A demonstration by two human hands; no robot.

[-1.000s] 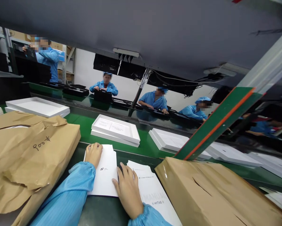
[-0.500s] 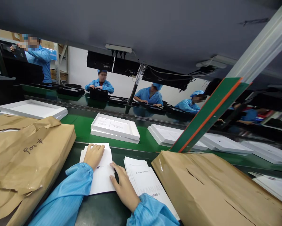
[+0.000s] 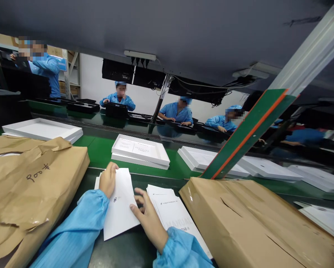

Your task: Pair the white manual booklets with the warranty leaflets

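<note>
My left hand (image 3: pixel 108 181) grips the upper left of a white booklet (image 3: pixel 121 214) with a small dark logo. The booklet is tilted, its lower end raised toward me, and more white sheets show behind its upper left edge. Beside its right edge is my right hand (image 3: pixel 150 217), fingers apart and bent, the thumb tip over the edge; whether it touches the paper I cannot tell. Right of that lies a fanned stack of white manuals (image 3: pixel 174 212), partly hidden by my right hand and sleeve.
Brown paper packages flank me, one at left (image 3: pixel 41 193) and one at right (image 3: pixel 256 219). White box trays (image 3: pixel 140 150) line the green conveyor (image 3: pixel 95 149) ahead. A slanted green post (image 3: pixel 245 134) rises at right. Several co-workers in blue sit or stand beyond.
The booklet has come up and tilted, its lower end nearer me. My left hand has shifted slightly up and left with it. My right hand's fingers have lifted and bent.
</note>
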